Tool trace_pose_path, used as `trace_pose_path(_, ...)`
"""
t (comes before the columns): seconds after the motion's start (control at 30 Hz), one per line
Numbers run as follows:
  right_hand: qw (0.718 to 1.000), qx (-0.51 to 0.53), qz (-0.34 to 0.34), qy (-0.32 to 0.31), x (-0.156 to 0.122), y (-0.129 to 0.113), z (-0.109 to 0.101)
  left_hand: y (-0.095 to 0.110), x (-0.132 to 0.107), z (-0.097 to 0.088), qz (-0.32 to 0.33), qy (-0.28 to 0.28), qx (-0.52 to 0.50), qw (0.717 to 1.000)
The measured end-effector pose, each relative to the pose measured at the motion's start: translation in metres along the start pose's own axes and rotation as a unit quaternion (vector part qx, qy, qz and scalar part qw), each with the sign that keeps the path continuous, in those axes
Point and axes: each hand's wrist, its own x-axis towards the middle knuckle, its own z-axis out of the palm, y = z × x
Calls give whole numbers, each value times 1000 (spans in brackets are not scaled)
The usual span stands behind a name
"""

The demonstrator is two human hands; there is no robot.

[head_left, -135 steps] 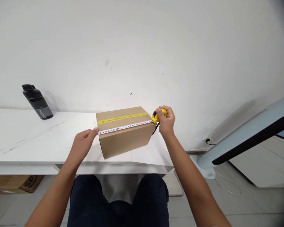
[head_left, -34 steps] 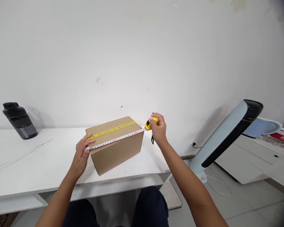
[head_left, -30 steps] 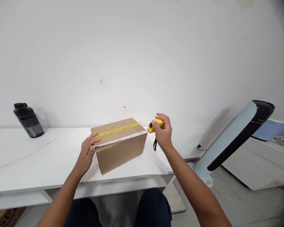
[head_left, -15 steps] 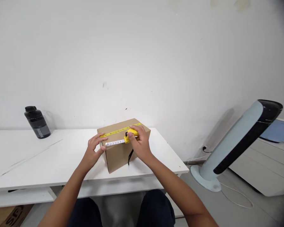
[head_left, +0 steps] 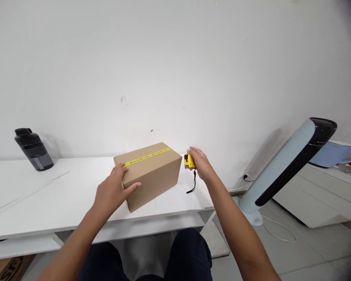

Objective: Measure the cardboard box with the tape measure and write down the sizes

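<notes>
A closed cardboard box (head_left: 155, 177) with a strip of yellow printed tape (head_left: 148, 157) along its top stands on the white table. My left hand (head_left: 112, 187) grips the box's left end, fingers at the top edge by the yellow tape and thumb over the front edge. Just past the right end of the box, my right hand (head_left: 201, 162) is closed around a yellow and black tape measure (head_left: 189, 161), held above the table. No blade shows out of its case. A black wrist strap (head_left: 194, 183) dangles from it.
At the left on the table (head_left: 76, 195) is a dark bottle (head_left: 36, 150). A pale blue tower fan (head_left: 283, 171) stands on the floor at the right, before a white cabinet (head_left: 307, 199) bearing a blue item (head_left: 335, 153). Behind the table rises a white wall.
The tape measure's white blade, stretched along the box's front top edge before, has gone back into the case. My right hand has moved right, off the box, with it. My left hand stays at the left end.
</notes>
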Motion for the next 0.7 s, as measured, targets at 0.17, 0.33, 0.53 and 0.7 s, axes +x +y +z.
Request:
trace_pose_path(0.17, 979, -20, 55, -197, -11, 5, -6, -34, -1, -17, -2, -12, -44, 999)
trace_pose_path(0.33, 951, -74, 34, -300, -50, -1, 8, -54, -21, -43, -41, 58, -110, 991)
trace_pose_path(0.53, 890, -43, 98, -442, -87, 27, 25, -79, -12, -72, -169, 106, -112, 974)
trace_pose_path(0.7, 884, 1, 69, -462, -94, 36, 29, -132, 40, -68, -134, -24, -318, 938)
